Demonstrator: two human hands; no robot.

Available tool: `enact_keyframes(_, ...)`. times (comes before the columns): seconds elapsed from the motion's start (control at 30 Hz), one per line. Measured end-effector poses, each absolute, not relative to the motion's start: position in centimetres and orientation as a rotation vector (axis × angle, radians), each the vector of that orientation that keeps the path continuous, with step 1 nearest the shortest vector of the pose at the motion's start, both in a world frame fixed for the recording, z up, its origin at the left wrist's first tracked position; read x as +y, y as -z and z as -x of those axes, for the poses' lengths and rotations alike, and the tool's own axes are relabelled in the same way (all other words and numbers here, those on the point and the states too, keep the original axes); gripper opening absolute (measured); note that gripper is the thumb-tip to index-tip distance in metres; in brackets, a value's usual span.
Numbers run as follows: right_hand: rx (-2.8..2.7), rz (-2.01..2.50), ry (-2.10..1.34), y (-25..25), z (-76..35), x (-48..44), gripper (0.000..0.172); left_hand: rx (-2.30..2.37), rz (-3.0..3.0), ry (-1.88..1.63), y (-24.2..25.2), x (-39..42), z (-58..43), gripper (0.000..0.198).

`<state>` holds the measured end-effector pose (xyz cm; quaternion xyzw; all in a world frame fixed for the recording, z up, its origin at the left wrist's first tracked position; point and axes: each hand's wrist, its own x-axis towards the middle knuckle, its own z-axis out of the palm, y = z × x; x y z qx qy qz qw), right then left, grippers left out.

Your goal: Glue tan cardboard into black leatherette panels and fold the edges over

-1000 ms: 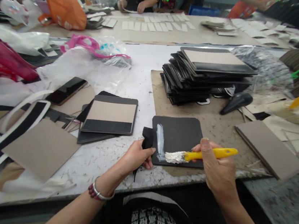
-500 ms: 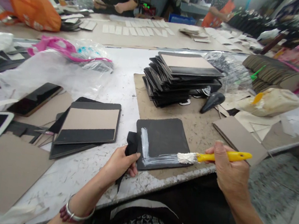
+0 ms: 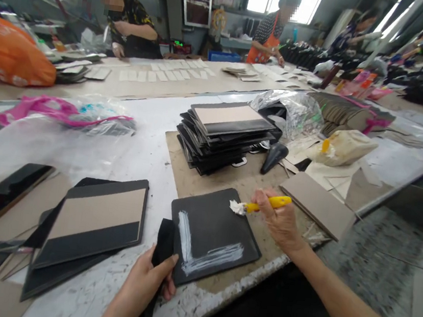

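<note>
A flat black panel lies at the table's front edge, with white paste strokes in an L along its left and near sides. My left hand pinches the panel's left edge, thumb on top, and a loose black strip runs through the same grip. My right hand is closed around a yellow-handled brush. White paste coats its bristles, which are over the panel's upper right part; whether they touch it I cannot tell.
Behind the panel rises a stack of black panels. Two more panels lie left, near a phone. Grey boards and a paste-stained bag are on the right. Two people stand across the table.
My right hand has moved the brush from the panel's near right corner up towards its far right side. The near stroke shows uncovered. My left hand keeps its hold; the view has tilted up.
</note>
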<state>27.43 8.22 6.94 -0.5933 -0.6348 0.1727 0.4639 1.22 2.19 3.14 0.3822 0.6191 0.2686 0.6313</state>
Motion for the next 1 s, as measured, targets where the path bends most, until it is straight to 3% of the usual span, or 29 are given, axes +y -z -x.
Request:
enact_keyframes(0.37, -1.591, 1.461, -0.425, -7.6, -27.4, 8.7, 0.042, 1.435, -0.841, -0.596, -3.2, 2.3, -1.3, 0.034)
enact_keyframes(0.63, -1.602, 1.622, -0.580, -8.8, -28.0, 2.5, 0.041, 1.472, -0.855, -0.602, -3.9, 2.3, -1.7, 0.033)
enact_keyframes(1.0, -1.522, 1.578, -0.530, -9.0, -27.7, 1.3, 0.038, 1.457, -0.877, -0.622, -4.0, 2.0, -1.6, 0.026)
